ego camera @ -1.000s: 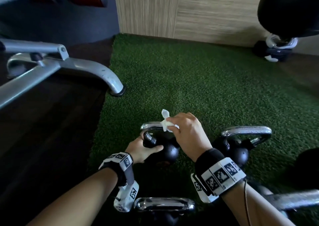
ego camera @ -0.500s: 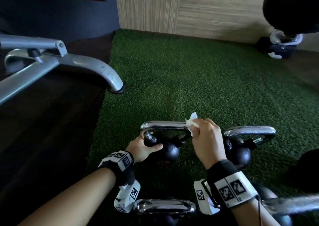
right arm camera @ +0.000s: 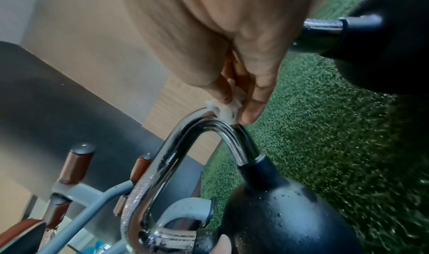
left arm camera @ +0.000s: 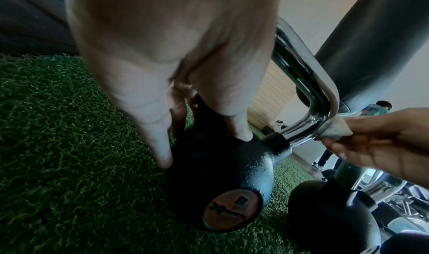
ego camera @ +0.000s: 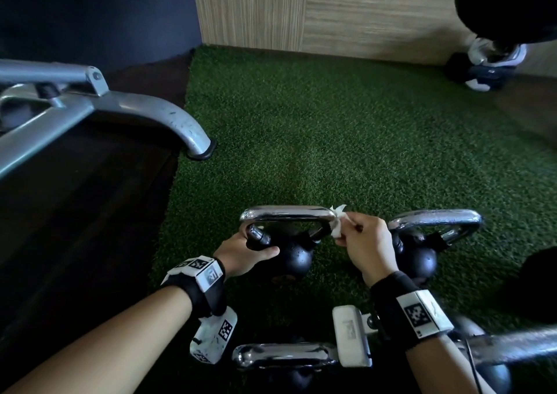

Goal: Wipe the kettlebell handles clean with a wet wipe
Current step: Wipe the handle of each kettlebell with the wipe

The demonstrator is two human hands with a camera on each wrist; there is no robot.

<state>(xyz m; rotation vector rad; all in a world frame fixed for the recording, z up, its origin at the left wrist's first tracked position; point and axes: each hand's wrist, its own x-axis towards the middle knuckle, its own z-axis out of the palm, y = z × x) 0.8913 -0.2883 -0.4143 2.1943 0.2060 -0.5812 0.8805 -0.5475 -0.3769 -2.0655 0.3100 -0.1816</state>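
Observation:
A black kettlebell (ego camera: 294, 258) with a chrome handle (ego camera: 286, 213) stands on the green turf. My left hand (ego camera: 245, 252) grips its body (left arm camera: 223, 166) at the left base of the handle, thumb and fingers curled round it. My right hand (ego camera: 366, 243) pinches a small white wet wipe (ego camera: 337, 222) against the handle's right corner. In the right wrist view thumb and finger squeeze the wipe (right arm camera: 228, 109) on the chrome bend (right arm camera: 209, 125). The left wrist view shows the wipe (left arm camera: 334, 129) wrapped on the same corner.
A second kettlebell (ego camera: 422, 243) stands just right of my right hand. Two more chrome handles (ego camera: 283, 354) lie near my wrists at the bottom. A grey bench leg (ego camera: 168, 122) rests at the turf's left edge. A shoe (ego camera: 488, 68) sits far right by the wall.
My right hand has slid the wipe along the chrome handle from its left part to its right corner. The left hand has kept its grip on the kettlebell.

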